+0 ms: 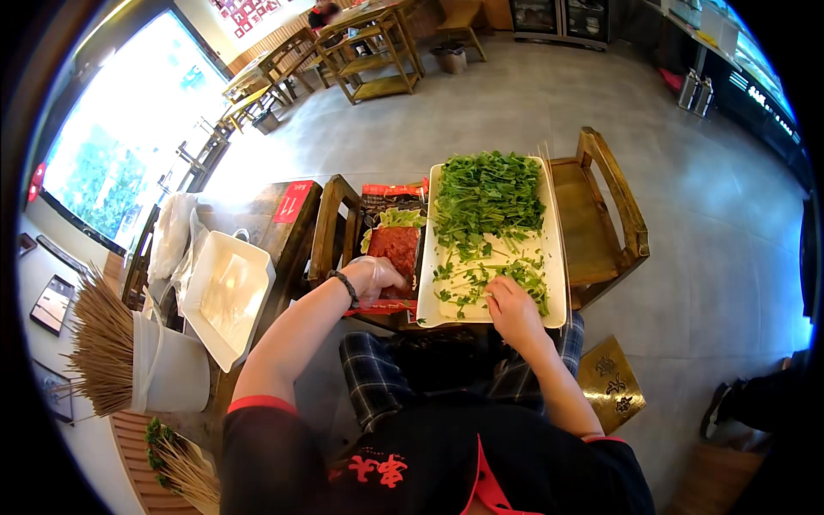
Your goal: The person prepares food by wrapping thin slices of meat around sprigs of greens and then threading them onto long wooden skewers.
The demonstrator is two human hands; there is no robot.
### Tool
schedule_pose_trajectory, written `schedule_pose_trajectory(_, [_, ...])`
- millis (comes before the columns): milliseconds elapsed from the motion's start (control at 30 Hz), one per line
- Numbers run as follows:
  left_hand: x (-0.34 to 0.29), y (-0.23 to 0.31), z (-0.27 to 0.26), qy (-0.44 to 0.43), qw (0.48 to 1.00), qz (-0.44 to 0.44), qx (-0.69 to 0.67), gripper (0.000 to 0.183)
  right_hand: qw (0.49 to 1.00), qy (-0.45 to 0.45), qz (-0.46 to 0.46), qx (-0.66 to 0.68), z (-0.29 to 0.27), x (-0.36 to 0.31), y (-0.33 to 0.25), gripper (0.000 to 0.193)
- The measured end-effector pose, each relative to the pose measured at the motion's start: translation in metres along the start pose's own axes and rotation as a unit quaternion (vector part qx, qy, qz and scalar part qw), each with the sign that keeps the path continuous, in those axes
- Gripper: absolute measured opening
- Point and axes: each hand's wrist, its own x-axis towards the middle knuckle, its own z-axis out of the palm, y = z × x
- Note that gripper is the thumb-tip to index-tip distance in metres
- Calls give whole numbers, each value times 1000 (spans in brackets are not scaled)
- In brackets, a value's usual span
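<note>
Left hand [376, 278]: fingertips in red meat [396, 245], cannot tell their grip
Right hand [513, 312]: fingers narrow at leafy herb sprigs [489, 196]
White tray [555, 257]: under the sprigs

The left hand [378, 276] hides part of the red meat [397, 245] — a distant person [324, 14] is blurred.

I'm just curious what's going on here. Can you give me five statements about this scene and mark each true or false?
1. The left hand is at the red food. True.
2. The leafy greens lie in a black bowl. False: the leafy greens lie in the white tray.
3. Thin brown sticks stand in a pale bucket. True.
4. The right hand is at the sticks. False: the right hand is over the tray's near end.
5. The sleeves are black with red edging. True.
</note>
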Motion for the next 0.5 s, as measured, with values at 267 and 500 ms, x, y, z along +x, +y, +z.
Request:
schedule_pose_trajectory(267, [3, -2, 0, 43, 827, 55, -558, 63, 1000, 27, -13, -7, 1, -1, 1, 9])
schedule_pose_trajectory(500, [-24, 13, 0, 32, 993, -8, 114, 59, 999, 32, -23, -37, 7, -2, 1, 7])
